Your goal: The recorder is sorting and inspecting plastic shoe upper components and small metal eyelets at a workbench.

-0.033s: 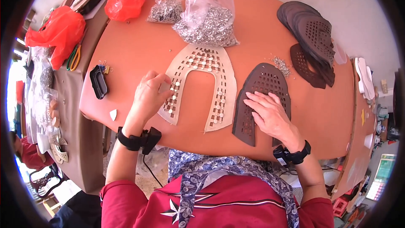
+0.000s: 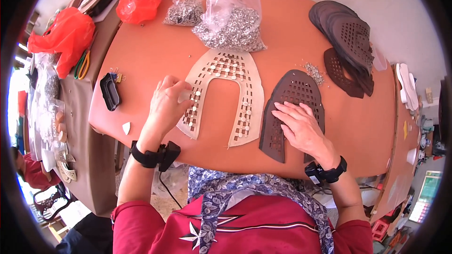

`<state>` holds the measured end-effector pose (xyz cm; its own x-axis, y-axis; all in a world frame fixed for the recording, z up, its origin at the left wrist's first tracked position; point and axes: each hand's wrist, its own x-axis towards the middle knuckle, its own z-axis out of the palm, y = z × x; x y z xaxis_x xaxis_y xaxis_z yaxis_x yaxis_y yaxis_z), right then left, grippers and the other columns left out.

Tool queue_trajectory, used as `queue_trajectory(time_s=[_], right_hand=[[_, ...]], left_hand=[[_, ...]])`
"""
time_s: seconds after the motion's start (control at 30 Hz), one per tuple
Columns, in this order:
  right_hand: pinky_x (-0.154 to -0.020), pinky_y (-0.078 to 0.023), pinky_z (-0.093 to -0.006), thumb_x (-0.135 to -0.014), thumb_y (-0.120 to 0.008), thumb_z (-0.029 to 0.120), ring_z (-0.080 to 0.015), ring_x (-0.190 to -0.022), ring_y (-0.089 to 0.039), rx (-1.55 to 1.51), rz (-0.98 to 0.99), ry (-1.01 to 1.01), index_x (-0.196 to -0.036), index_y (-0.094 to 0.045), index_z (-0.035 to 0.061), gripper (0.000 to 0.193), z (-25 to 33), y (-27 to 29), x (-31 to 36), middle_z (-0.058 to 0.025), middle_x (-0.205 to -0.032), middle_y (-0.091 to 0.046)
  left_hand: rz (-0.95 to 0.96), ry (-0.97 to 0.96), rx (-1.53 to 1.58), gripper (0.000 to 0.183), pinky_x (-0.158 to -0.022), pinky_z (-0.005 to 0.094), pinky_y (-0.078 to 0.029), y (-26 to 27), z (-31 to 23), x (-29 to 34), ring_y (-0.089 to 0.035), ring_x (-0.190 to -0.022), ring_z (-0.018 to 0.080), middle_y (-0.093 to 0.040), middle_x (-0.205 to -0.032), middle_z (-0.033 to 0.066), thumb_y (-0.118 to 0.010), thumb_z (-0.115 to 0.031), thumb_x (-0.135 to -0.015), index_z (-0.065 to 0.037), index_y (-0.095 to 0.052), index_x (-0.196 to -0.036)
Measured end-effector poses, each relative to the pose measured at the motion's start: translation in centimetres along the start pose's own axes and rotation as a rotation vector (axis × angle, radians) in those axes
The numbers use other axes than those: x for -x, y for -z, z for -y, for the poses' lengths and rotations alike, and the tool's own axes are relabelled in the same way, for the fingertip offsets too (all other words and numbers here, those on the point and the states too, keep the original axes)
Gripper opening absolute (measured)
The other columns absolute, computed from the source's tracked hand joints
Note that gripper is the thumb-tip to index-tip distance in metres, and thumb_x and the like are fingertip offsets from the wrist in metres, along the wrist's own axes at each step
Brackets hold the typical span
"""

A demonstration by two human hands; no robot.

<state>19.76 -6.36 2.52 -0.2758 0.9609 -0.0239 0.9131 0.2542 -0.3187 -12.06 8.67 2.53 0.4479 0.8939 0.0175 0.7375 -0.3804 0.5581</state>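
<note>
Looking down on a curved rust-brown tabletop (image 2: 292, 37), stretching out around a cream U-shaped piece (image 2: 255, 108), with its arch pointing away from the body and both legs pointing toward it. Seeing dark slots and round pale studs (image 2: 218, 74) dotting that cream U-shaped piece.

Holding the left hand (image 2: 168, 99) at the outer edge of the cream piece's left leg, curling the fingers and bringing thumb and forefinger near each other; being unable to tell of any small thing between the fingertips. Resting the right hand (image 2: 300, 124) to the right of the cream piece, laying the fingers out nearly straight, side by side, on a dark brown perforated piece (image 2: 294, 89) just beside the right leg. Wearing a black wrist device (image 2: 149, 155) on each arm, nearer the body than the cream piece.

Finding a small heap of metal bits (image 2: 314, 74) right of the cream piece's arch, and a stack of dark perforated pieces (image 2: 346, 33) farther right and beyond. Seeing a clear bag (image 2: 233, 28) of silvery fittings bulging just past the arch, with a smaller bag (image 2: 184, 13) and a red plastic bag (image 2: 141, 0) lying beyond the arch to the left. Noticing a black tray (image 2: 109, 91) and a white triangular scrap (image 2: 126, 128) lying well left of the cream piece.
</note>
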Motion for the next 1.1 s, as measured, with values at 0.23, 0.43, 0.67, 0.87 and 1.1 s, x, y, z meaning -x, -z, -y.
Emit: queue_trajectory(time_s=[0.23, 0.43, 0.67, 0.87, 1.1], right_hand=[[-0.104, -0.033, -0.0478, -0.081, -0.061, 0.008, -0.0292, -0.122, -0.05, 0.001, -0.037, 0.003, -0.119, -0.061, 0.0085, 0.038, 0.0, -0.1, -0.2, -0.0087, -0.131, -0.055], [-0.101, -0.035, -0.0452, -0.08, -0.062, 0.008, -0.0295, -0.122, -0.05, -0.039, -0.087, 0.014, -0.117, -0.061, 0.0067, 0.037, 0.2, -0.6, 0.0, -0.0096, -0.13, -0.056], [-0.101, -0.036, -0.0431, -0.078, -0.063, 0.006, -0.0294, -0.122, -0.05, -0.082, -0.11, 0.02, -0.116, -0.061, 0.0054, 0.038, -0.3, -0.7, 0.2, -0.0094, -0.131, -0.055], [-0.101, -0.035, -0.0425, -0.078, -0.063, 0.005, -0.0285, -0.124, -0.048, -0.092, -0.085, 0.007, -0.117, -0.061, 0.0052, 0.039, -0.3, -0.4, 0.3, -0.0096, -0.133, -0.053], [-0.101, -0.035, -0.0423, -0.077, -0.065, 0.004, -0.0283, -0.123, -0.048, -0.112, -0.119, 0.012, -0.116, -0.062, 0.0054, 0.039, -0.5, -0.7, 0.5, -0.0095, -0.132, -0.054]], left_hand=[[0.012, -0.425, 0.006, 0.031, -0.093, 0.041, -0.044, -2.5, -2.9, -4.5, -0.054, -0.107, 0.0336, -0.059, -0.109, 0.0158, -0.064, -0.01, -0.08, -0.002, -0.062, -0.109], [0.08, -0.497, -0.346, 0.028, -0.087, 0.0381, -0.048, -4.9, -3.0, -7.0, -0.057, -0.102, 0.0313, -0.062, -0.103, 0.0143, -0.063, -0.011, -0.08, -0.001, -0.062, -0.106], [0.18, -0.063, 0.201, 0.025, -0.076, 0.0297, -0.053, -1.7, -5.2, -6.9, -0.067, -0.078, 0.0158, -0.07, -0.089, 0.0137, -0.058, -0.002, -0.084, 0.003, -0.068, -0.106], [0.381, 0.19, 1.074, 0.024, -0.079, 0.0281, -0.055, -0.8, -3.3, -6.3, -0.067, -0.082, 0.0154, -0.069, -0.094, 0.011, -0.06, -0.003, -0.088, 0.008, -0.064, -0.108], [0.477, 0.397, 1.308, 0.019, -0.067, 0.0261, -0.058, 0.3, -4.9, -4.6, -0.07, -0.077, 0.0172, -0.069, -0.093, 0.0135, -0.053, -0.003, -0.092, 0.005, -0.061, -0.107]])
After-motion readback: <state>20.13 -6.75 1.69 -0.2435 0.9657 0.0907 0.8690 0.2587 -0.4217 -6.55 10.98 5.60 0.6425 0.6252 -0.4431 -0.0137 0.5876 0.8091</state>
